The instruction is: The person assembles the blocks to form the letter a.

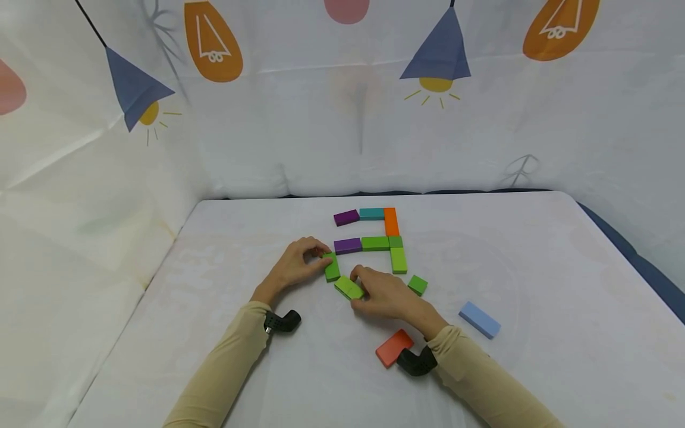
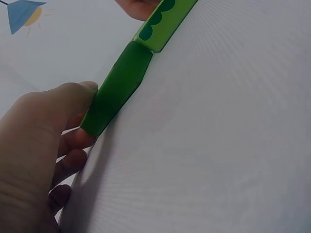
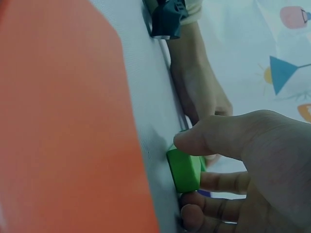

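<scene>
My left hand (image 1: 298, 263) pinches a green block (image 1: 333, 270) between thumb and fingers; in the left wrist view this green block (image 2: 119, 87) touches a lighter one. That light green block (image 1: 348, 288) lies at a slant, and my right hand (image 1: 389, 295) grips its near right end, thumb on one side. Seen from the right wrist, the thumb and a finger hold the end of the light green block (image 3: 185, 170). Just beyond the left hand lies a purple block (image 1: 348, 245), joined in a row to a long green block (image 1: 376, 243).
A dark purple block (image 1: 346, 217), a teal block (image 1: 371, 214) and an orange block (image 1: 392, 221) form the far row. Right of the right hand sits a small green block (image 1: 418, 285). A red-orange block (image 1: 392, 348) and a blue block (image 1: 479, 320) lie apart on the white table (image 1: 562, 267).
</scene>
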The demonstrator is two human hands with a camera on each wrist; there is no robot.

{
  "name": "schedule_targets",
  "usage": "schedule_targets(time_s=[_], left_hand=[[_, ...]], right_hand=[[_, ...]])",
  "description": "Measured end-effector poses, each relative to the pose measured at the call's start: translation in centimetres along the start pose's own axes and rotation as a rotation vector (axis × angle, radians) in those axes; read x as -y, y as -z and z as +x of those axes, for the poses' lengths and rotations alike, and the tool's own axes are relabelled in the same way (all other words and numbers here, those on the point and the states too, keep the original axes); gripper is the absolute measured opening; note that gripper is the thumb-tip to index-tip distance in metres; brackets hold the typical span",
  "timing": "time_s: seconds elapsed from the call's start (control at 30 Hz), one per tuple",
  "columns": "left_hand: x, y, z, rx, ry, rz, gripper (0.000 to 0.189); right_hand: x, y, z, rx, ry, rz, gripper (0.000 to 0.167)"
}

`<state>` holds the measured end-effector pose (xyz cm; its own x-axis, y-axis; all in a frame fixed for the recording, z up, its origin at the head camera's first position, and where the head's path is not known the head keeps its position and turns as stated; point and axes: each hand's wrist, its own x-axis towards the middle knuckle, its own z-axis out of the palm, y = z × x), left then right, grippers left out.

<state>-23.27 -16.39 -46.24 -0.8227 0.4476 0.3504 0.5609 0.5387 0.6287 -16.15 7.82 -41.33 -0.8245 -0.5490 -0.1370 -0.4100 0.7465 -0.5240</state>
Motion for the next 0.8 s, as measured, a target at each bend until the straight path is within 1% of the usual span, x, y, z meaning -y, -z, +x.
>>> schedule_targets(time_s=[0.1, 0.53, 0.67, 0.8], left_hand=[[0.05, -0.06, 0.0, -0.008, -0.001, 0.001, 0.019], [0.02, -0.11, 0.08, -0.033, 0.043, 0.008, 0.02], [-0.02, -0.11, 0.07, -0.043, 0.069, -0.001, 0.019], [-0.15, -0.07, 0.09, -0.036, 0.097, 0.002, 0.022]], right_hand=[[-0.03, 0.01, 0.01, -0.003, -0.004, 0.0, 0.038], [-0.04, -0.09, 0.27, -0.014, -0.018, 0.007, 0.041], [-0.01, -0.15, 0.4, -0.019, -0.026, -0.003, 0.042], [-0.07, -0.25, 0.48, -0.021, -0.031, -0.009, 0.043]])
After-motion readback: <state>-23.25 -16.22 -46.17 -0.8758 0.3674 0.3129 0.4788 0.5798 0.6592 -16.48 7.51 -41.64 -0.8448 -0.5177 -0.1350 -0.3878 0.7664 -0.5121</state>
